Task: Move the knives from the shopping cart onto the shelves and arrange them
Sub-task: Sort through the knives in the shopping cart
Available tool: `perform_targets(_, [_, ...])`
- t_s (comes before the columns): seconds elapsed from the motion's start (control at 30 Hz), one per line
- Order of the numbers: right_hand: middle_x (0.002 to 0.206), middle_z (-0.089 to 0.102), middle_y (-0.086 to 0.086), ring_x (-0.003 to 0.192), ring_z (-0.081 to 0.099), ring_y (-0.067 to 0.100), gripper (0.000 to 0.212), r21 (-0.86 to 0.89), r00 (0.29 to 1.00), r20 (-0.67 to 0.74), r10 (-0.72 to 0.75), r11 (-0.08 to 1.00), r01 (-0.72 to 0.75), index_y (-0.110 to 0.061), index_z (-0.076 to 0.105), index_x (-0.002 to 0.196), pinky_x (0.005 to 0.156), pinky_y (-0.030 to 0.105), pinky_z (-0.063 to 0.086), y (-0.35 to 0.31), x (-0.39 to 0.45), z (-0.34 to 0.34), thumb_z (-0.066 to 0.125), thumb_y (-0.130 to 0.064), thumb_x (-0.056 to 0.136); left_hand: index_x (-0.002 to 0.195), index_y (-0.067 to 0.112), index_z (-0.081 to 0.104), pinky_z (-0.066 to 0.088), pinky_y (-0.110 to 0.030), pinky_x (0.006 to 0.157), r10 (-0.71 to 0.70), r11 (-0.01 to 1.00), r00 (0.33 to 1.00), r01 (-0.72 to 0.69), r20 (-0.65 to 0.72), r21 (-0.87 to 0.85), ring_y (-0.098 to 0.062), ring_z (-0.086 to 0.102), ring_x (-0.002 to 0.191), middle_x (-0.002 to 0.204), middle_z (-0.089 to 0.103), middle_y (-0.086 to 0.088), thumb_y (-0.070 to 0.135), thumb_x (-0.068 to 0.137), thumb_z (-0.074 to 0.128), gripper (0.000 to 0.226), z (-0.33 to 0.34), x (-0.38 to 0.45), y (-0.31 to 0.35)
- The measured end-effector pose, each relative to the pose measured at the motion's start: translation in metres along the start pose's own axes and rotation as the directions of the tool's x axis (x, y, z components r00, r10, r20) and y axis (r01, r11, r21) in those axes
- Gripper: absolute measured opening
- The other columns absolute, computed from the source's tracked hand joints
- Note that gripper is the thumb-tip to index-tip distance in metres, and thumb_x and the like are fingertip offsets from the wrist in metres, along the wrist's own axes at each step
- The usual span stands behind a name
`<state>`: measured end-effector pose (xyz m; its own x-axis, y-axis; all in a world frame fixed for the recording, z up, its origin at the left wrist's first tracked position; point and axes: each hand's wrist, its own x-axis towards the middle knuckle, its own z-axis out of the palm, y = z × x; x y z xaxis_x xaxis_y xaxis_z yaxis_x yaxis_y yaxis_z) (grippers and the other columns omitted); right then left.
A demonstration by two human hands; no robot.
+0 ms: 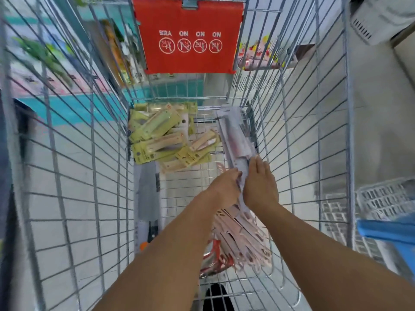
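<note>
Wire cart (pixel 74 167) walls rise around pale floor tiles, and deep inside both hands meet on a grey knife pack (pixel 235 140): left hand (pixel 224 187) fingers curl onto its near edge, right hand (pixel 260 185) fingers lie nearly straight along its side. Held only at that end, the long pack may tip or snag the wires, spilling onto the yellow packs (pixel 157 140) and pink packs (pixel 244 232) below. Upside down, the red flap (pixel 188 37) reads "YES NO NO NO"; pack labels are too blurred to read.
</note>
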<state>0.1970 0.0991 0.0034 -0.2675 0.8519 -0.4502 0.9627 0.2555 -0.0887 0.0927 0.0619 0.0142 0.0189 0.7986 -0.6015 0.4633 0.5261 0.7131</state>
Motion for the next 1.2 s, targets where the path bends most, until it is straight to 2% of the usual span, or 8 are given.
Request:
perform_targets(0.17, [0.160, 0.004, 0.009, 0.148, 0.002, 0.025, 0.070, 0.053, 0.992, -0.107, -0.065, 0.996, 0.071, -0.009, 0.005, 0.152, 0.120, 0.038, 0.009, -0.012, -0.007, 0.002, 0.032, -0.046, 0.099, 0.147, 0.012, 0.031, 0.026, -0.028, 0.110, 0.015, 0.990, 0.987, 0.008, -0.160, 0.141, -0.021, 0.029, 0.139, 0.153, 0.030, -0.004, 0.000, 0.094, 0.045, 0.056, -0.007, -0.022, -0.021])
perform_targets(0.27, [0.157, 0.020, 0.009, 0.144, 0.017, 0.026, 0.057, 0.146, 0.973, -0.159, -0.168, 0.971, 0.191, -0.013, 0.022, 0.150, 0.118, 0.038, 0.016, -0.035, -0.020, 0.014, 0.041, -0.028, 0.099, 0.147, 0.018, 0.031, 0.023, -0.032, 0.114, -0.045, 0.972, 0.946, 0.115, -0.320, 0.203, -0.021, 0.023, 0.140, 0.153, 0.026, -0.003, 0.007, 0.096, 0.045, 0.054, -0.012, -0.044, -0.049])
perform_targets(0.47, [0.138, 0.042, 0.013, 0.128, 0.037, 0.029, 0.054, 0.293, 0.941, 0.111, -0.321, 0.915, 0.277, -0.014, 0.031, 0.144, 0.105, 0.040, 0.034, -0.090, -0.062, 0.059, 0.048, -0.020, 0.093, 0.133, 0.016, 0.046, 0.043, -0.039, 0.101, -0.371, 0.871, 0.817, 0.471, -0.441, 0.140, -0.028, 0.043, 0.123, 0.135, 0.046, -0.010, 0.011, 0.088, 0.058, 0.047, -0.012, -0.096, -0.110])
perform_targets(0.57, [0.136, 0.045, 0.011, 0.128, 0.041, 0.027, 0.056, 0.377, 0.913, 0.263, -0.312, 0.904, 0.200, -0.017, 0.032, 0.143, 0.099, 0.037, 0.038, -0.113, -0.077, 0.076, 0.054, -0.018, 0.091, 0.124, 0.015, 0.049, 0.051, -0.040, 0.089, -0.481, 0.820, 0.774, 0.563, -0.412, 0.100, -0.030, 0.052, 0.110, 0.121, 0.052, -0.012, 0.014, 0.084, 0.061, 0.042, -0.008, -0.117, -0.131])
perform_targets(0.7, [0.119, 0.057, 0.010, 0.106, 0.056, 0.025, 0.044, 0.465, 0.893, 0.370, -0.255, 0.883, 0.059, -0.010, 0.045, 0.128, 0.083, 0.030, 0.043, -0.136, -0.088, 0.094, 0.060, -0.022, 0.089, 0.129, 0.023, 0.044, 0.053, -0.041, 0.086, -0.502, 0.814, 0.829, 0.550, -0.247, 0.190, -0.028, 0.058, 0.104, 0.120, 0.055, -0.008, 0.024, 0.087, 0.057, 0.044, 0.001, -0.138, -0.143])
perform_targets(0.8, [0.116, 0.061, 0.011, 0.107, 0.058, 0.028, 0.046, 0.458, 0.879, 0.432, -0.202, 0.889, -0.021, -0.006, 0.046, 0.125, 0.081, 0.028, 0.042, -0.145, -0.091, 0.104, 0.061, -0.027, 0.088, 0.141, 0.020, 0.027, 0.050, -0.043, 0.088, -0.496, 0.779, 0.853, 0.519, -0.161, 0.351, -0.032, 0.057, 0.109, 0.130, 0.047, -0.011, 0.022, 0.089, 0.054, 0.059, 0.008, -0.146, -0.146])
perform_targets(0.97, [0.114, 0.062, 0.012, 0.106, 0.059, 0.030, 0.048, 0.425, 0.878, 0.451, -0.158, 0.903, -0.056, -0.005, 0.047, 0.120, 0.079, 0.029, 0.042, -0.151, -0.093, 0.110, 0.068, -0.025, 0.083, 0.133, 0.014, 0.036, 0.043, -0.041, 0.092, -0.528, 0.750, 0.835, 0.545, -0.157, 0.374, -0.032, 0.054, 0.116, 0.134, 0.042, -0.009, 0.013, 0.087, 0.055, 0.050, 0.016, -0.157, -0.147])
perform_targets(1.2, [0.098, 0.067, 0.017, 0.077, 0.058, 0.021, 0.027, 0.481, 0.841, 0.522, -0.142, 0.863, -0.152, -0.005, 0.063, 0.104, 0.072, 0.037, 0.052, -0.147, -0.082, 0.105, 0.070, -0.009, 0.078, 0.139, 0.004, 0.029, 0.041, -0.041, 0.098, -0.576, 0.719, 0.814, 0.548, -0.076, 0.428, -0.032, 0.048, 0.123, 0.139, 0.034, -0.013, 0.006, 0.086, 0.059, 0.060, 0.012, -0.163, -0.139])
